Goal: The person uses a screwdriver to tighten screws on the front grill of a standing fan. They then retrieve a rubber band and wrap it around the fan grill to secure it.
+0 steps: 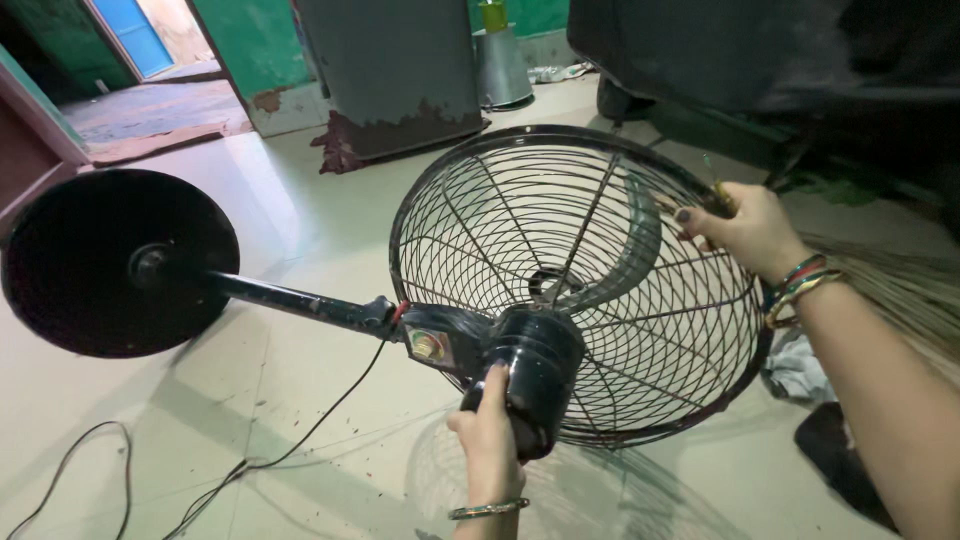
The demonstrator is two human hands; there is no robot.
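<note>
Left hand [492,420] gripping fan motor [535,375], thumb up

A: Floor? 
B: Pale cream floor [300,200], smooth, scattered with small dark specks. A black cable [300,440] trails across it.

A: Walls? 
B: Green painted wall [255,45], paint flaked off near the base. An open doorway [150,40] top left, daylight beyond, blue panel visible.

A: Furniture? 
B: Grey cabinet [395,70] against the wall, lower edge rusted and peeling. Metal bucket [500,70] just beside it. Dark cloth-covered bulk [760,60] top right.

A: Light? 
B: Soft, mostly from the doorway.
</note>
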